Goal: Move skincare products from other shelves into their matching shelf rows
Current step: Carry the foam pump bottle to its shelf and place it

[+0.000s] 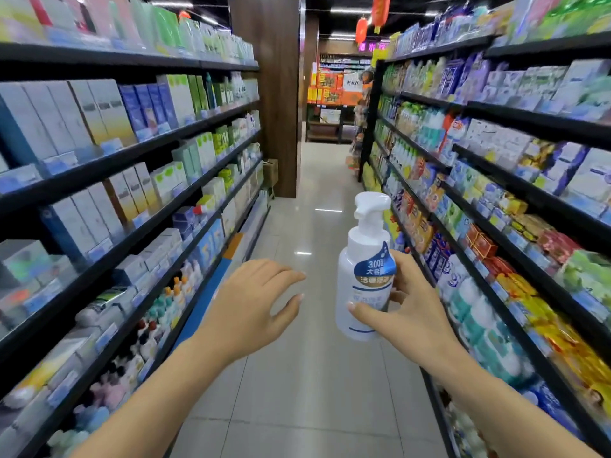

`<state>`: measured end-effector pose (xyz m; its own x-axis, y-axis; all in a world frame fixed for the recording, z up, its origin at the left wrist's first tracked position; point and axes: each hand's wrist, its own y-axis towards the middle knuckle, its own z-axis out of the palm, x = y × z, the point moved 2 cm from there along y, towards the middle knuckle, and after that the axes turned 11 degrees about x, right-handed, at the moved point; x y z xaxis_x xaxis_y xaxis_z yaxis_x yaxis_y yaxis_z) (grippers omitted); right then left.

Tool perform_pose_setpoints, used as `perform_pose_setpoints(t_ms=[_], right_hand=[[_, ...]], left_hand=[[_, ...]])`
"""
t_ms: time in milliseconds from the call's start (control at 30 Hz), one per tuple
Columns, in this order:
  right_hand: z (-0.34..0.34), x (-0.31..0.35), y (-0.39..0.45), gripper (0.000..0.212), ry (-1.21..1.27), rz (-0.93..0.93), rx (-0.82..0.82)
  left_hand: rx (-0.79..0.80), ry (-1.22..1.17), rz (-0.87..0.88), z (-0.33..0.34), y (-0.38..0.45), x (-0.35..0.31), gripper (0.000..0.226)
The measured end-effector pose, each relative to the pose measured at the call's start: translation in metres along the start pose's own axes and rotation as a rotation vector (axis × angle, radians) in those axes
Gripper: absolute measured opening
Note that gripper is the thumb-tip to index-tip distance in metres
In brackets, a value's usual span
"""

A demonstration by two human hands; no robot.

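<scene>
A white pump bottle (363, 276) with a blue and gold label stands upright in mid-air over the aisle floor. My right hand (410, 312) is shut on its lower body, thumb in front and fingers behind. My left hand (254, 302) hovers to the left of the bottle, fingers spread, holding nothing and not touching it. Boxed skincare products (99, 117) fill the black shelf rows on the left. Small bottles (175, 292) stand on a lower left row.
Black shelving (496, 180) on the right holds soaps and packets in many colours. A tiled aisle floor (314, 375) runs ahead between the two shelf walls. A brown wooden pillar (274, 94) and a cardboard box (270, 171) stand at the left shelf's far end.
</scene>
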<state>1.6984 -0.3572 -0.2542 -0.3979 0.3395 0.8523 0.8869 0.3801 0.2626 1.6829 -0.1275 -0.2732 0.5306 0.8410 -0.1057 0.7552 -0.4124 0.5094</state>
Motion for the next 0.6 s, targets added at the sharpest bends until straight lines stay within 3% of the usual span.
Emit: perform_pose_setpoints(t_ms=[600], right_hand=[[-0.083, -0.129, 0.368, 0.065, 0.036, -0.073, 0.020]], left_hand=[[-0.012, 0.106, -0.086, 0.104, 0.289, 0.232, 0.031]])
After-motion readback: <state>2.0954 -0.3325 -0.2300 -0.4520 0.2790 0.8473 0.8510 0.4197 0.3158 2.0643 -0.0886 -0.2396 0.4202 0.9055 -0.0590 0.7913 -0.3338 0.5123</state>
